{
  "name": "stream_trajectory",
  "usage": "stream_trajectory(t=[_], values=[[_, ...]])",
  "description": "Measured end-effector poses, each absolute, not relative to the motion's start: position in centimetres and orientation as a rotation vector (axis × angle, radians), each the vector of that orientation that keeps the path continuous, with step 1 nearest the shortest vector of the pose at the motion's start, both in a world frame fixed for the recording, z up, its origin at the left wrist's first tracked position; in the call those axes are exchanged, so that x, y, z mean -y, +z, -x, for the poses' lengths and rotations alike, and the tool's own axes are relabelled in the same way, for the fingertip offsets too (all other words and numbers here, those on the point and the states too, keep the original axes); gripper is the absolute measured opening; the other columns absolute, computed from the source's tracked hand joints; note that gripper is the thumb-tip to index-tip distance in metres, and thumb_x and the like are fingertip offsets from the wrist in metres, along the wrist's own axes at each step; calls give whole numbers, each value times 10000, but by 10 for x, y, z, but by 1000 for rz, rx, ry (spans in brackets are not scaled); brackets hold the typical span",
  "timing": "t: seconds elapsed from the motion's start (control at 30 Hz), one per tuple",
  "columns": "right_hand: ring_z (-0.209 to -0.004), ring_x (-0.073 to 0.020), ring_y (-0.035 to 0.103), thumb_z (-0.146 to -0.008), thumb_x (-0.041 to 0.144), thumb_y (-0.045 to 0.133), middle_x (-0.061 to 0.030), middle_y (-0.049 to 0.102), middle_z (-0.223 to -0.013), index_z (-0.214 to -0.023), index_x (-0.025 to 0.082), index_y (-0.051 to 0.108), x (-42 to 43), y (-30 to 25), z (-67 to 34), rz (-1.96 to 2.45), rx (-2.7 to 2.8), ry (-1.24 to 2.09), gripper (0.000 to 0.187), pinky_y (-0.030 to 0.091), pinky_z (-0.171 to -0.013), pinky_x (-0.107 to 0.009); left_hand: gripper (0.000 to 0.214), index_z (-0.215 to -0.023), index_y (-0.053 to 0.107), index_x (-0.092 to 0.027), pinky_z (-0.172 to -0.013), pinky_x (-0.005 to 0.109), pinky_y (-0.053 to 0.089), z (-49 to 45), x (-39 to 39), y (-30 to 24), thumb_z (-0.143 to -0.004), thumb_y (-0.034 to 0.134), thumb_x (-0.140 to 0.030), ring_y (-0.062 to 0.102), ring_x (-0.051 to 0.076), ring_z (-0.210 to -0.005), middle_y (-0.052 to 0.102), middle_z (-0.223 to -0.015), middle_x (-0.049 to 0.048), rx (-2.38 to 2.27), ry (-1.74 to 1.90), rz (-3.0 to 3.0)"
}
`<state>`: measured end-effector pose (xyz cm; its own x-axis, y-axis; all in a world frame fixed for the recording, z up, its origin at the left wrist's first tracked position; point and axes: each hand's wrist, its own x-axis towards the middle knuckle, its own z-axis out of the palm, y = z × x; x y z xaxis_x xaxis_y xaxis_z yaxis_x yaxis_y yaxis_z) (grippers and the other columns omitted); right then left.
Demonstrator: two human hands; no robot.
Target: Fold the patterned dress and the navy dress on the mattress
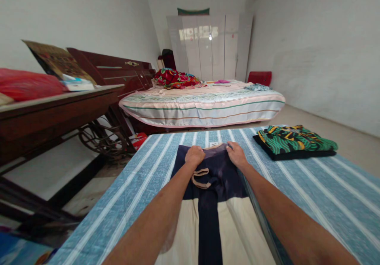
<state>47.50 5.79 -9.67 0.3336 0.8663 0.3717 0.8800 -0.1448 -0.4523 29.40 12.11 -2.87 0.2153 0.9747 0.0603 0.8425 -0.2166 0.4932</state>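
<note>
A navy and cream garment (208,217) lies lengthwise on the blue-striped bed cover, with a dark band down its middle and a looped tan strip near its far end. I cannot tell its exact kind. My left hand (195,155) is closed in a fist on the navy cloth at the far end. At the far right corner, my right hand (236,154) pinches the garment's edge between thumb and fingers. A small pale label shows between the hands. Folded clothes (297,140), green-patterned over black, sit on the bed to the right.
The striped cover (133,190) spreads under everything near me. Beyond is a larger bed (202,106) holding a red floral quilt (175,78). At left stands a sewing-machine table (59,103) with a red plastic bag (29,84). White wardrobes (204,47) stand at the back.
</note>
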Motion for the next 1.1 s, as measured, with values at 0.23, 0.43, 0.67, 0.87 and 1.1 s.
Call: stream_trajectory(t=[0.23,0.43,0.67,0.87,1.1], values=[[-1069,-198,556,-824,140,393,-71,618,-1138,-1125,222,630,-72,-94,-489,2126,1446,6,392,412,-918,-301,148,-781,710,-217,-712,278,462,-292,-121,-29,-697,589,-211,653,225,-851,718,-854,76,-1675,400,-2162],[-977,-212,588,-783,170,496,-58,648,-1053,-988,244,676,-73,-84,-491,2191,1493,34,283,439,-823,-289,155,-810,701,-231,-735,284,462,-294,-119,-30,-735,565,-237,643,221,-887,712,-915,64,-1689,362,-2185],[-896,-194,615,-781,173,495,-53,688,-931,-897,219,683,-72,-70,-490,2283,1440,66,225,444,-738,-255,175,-847,692,-211,-752,274,464,-297,-116,-24,-764,538,-217,630,216,-925,699,-967,80,-1693,366,-2245],[-917,-208,628,-755,128,516,-102,682,-948,-926,169,680,-81,-58,-488,2394,1346,96,241,456,-741,-256,226,-936,681,-196,-791,256,461,-304,-129,-21,-776,522,-178,618,203,-977,678,-1052,89,-1686,357,-2297],[-1016,-239,592,-785,153,525,-144,618,-1091,-1066,155,638,-83,-66,-478,2459,1339,48,303,460,-815,-302,246,-975,673,-203,-807,310,476,-306,-133,-35,-791,512,-180,615,239,-1006,659,-1093,117,-1722,305,-2315]])
